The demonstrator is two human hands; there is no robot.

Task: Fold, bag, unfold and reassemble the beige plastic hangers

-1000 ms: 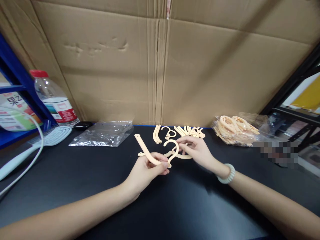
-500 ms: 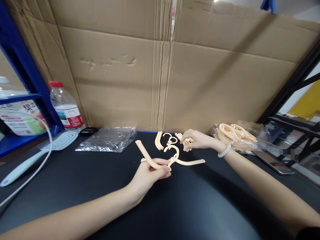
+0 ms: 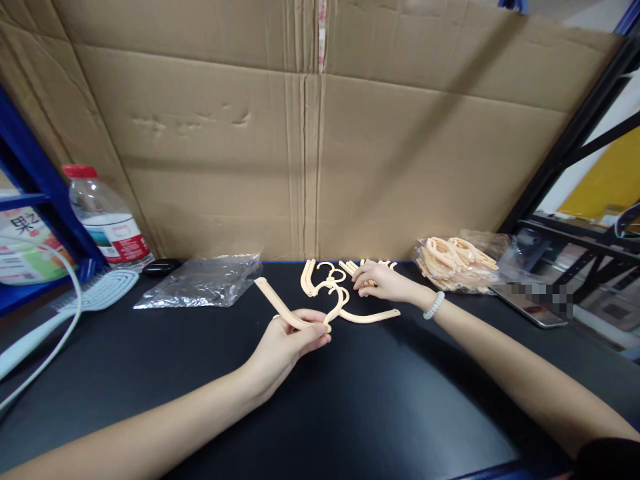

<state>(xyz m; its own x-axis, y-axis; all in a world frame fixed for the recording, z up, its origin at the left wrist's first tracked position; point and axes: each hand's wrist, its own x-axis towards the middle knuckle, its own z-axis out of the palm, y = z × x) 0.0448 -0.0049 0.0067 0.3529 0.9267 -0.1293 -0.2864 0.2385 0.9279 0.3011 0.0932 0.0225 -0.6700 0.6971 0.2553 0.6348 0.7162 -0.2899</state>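
Beige hanger arm [image 3: 275, 301] pinched in left hand [image 3: 290, 343], pieces [image 3: 347, 267] behind right hand [image 3: 385, 283], grip unclear.

We look out through 1 camera, worn on the person's head, above the near side of the worktop [image 3: 320, 413] and between the 2 forearms, which enter from the lower corners of the view. It faces forward and down, so we see the worktop's far edge running nearly level just below mid-picture, with the cardboard [image 3: 210, 133] behind it filling most of the upper half. The 2 hands, left [image 3: 287, 347] and right [image 3: 385, 283], lie within arm's reach, near the middle. Our view is wide, taking in the blue frame [image 3: 37, 160] at the far left corner and the black rack [image 3: 555, 160] at the far right one; both lean inward toward their bottoms.
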